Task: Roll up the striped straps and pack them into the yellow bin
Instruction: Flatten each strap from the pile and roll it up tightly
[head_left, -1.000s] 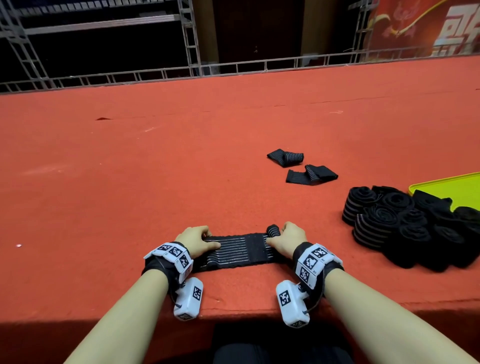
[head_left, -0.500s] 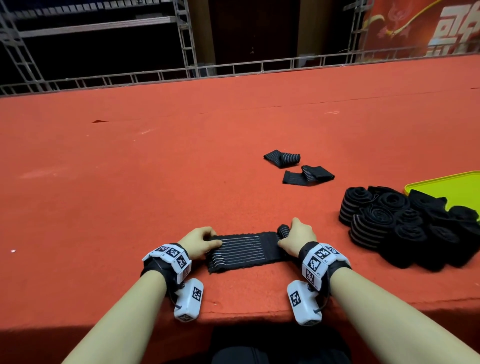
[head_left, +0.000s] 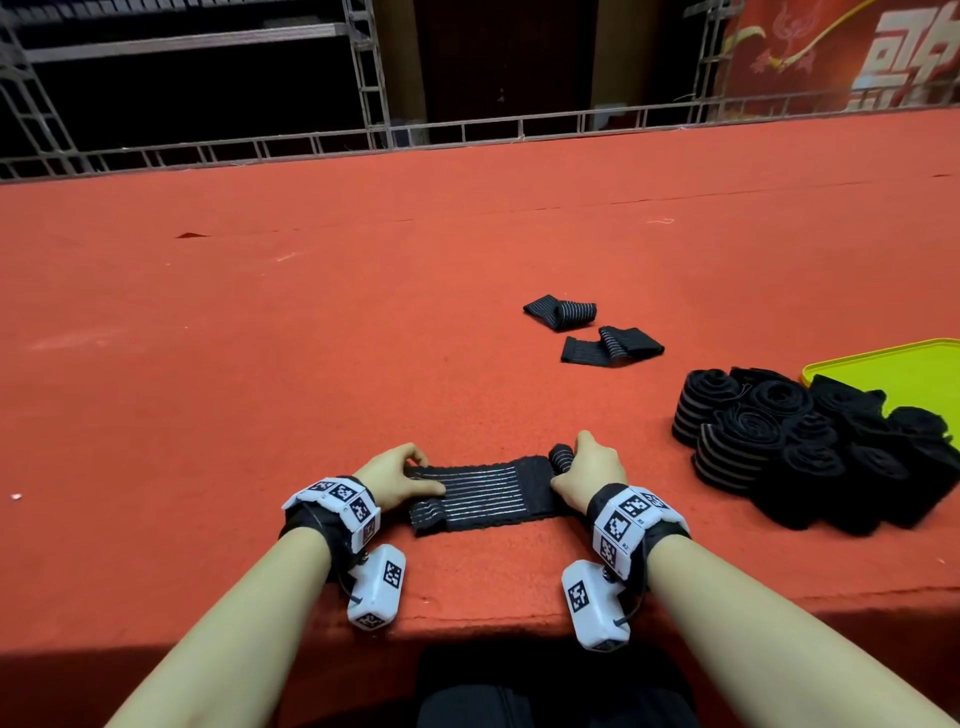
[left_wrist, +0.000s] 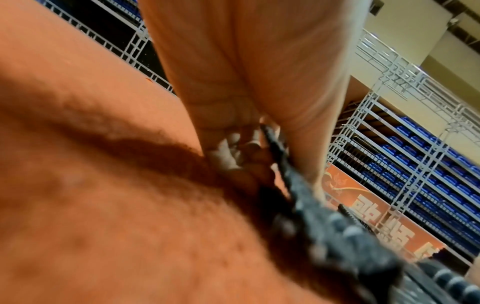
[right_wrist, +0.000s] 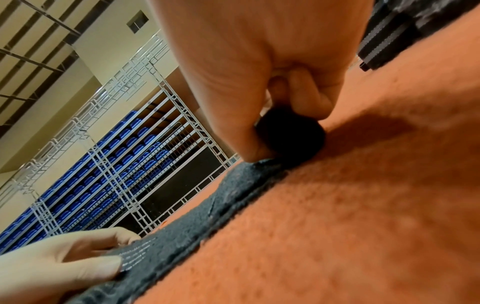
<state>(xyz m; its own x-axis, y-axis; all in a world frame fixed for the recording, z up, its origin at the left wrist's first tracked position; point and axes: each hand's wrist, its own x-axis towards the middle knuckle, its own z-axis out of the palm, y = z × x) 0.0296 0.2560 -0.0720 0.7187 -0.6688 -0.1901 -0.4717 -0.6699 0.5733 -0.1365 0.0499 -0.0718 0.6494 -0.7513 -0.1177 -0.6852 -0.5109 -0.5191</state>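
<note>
Your right hand (head_left: 589, 475) had its fingers curled round the small rolled end (head_left: 561, 457) of the striped strap (head_left: 478, 493), thumb and fingers pinching the tight black coil against the red carpeted table (head_left: 311, 338). Your left hand (head_left: 400, 475) pinned the strap's other end, thumb pressed on top, fingers curled at its edge. The strap lay flat between the two hands, close to the table's near edge, stripes running along its length. Off to your right sat a heap of rolled straps (head_left: 810, 447), touching and spilling over the corner of the yellow bin (head_left: 883, 358). Two loose straps lay farther out: one (head_left: 561, 312) folded, the other (head_left: 613, 347) just beside it, nearer the heap. Both were well apart from your hands.
</note>
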